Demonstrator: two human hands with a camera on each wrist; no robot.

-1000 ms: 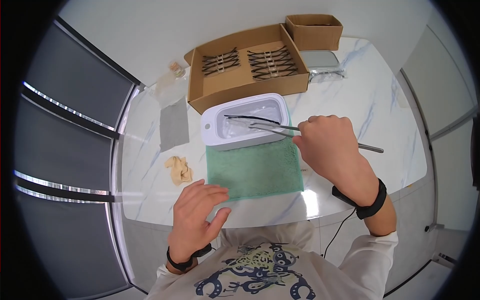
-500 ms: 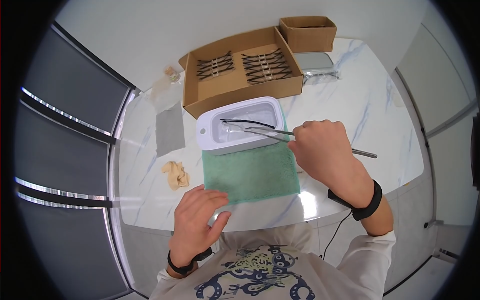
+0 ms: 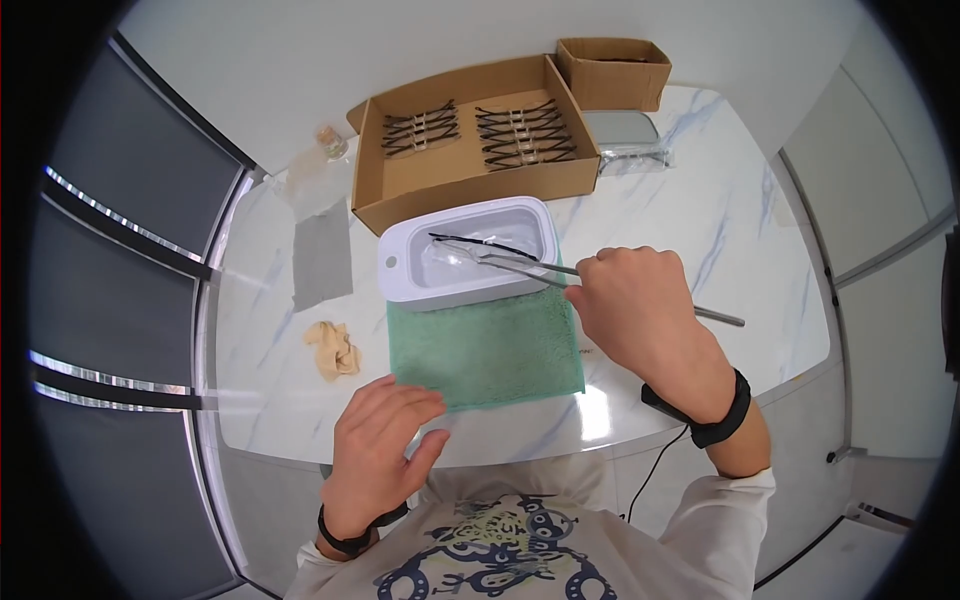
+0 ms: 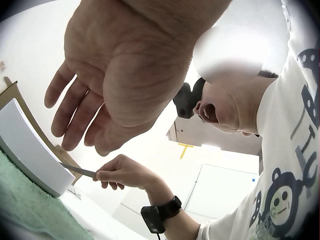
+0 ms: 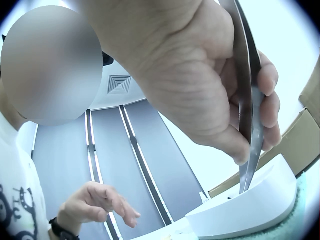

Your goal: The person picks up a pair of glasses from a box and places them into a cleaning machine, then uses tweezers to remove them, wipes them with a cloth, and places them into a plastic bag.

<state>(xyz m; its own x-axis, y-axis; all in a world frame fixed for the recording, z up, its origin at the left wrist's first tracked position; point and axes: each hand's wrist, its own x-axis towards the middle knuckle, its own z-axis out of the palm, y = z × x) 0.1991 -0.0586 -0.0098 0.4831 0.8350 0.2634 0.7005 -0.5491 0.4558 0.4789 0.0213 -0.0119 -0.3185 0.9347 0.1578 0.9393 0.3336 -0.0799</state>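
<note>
My right hand (image 3: 640, 312) grips long metal tweezers (image 5: 244, 95), fingers on one side and thumb on the other. Their tips reach into a white ultrasonic cleaner (image 3: 440, 297), right at a pair of glasses (image 3: 485, 241) with a dark temple and clear lenses. The glasses lie slanted in the cleaner's basin, partly in liquid. Under the cleaner and in front of it is a green towel (image 3: 480, 350). Over the towel's near left corner hovers my left hand (image 3: 382, 440), fingers loosely extended and holding nothing; the left wrist view shows its bare palm (image 4: 135, 75).
Behind the cleaner stands a cardboard tray (image 3: 405, 205) with several glasses in two columns. A smaller cardboard box (image 3: 615, 85), a grey case (image 3: 620, 128) and bagged glasses (image 3: 640, 160) are at back right. A grey cloth (image 3: 323, 255) and a crumpled beige cloth (image 3: 332, 350) lie left.
The whole scene shifts slightly left as the head view turns. The right hand keeps its grip on the tweezers, whose tips stay by the glasses in the basin. The left hand barely changes.
</note>
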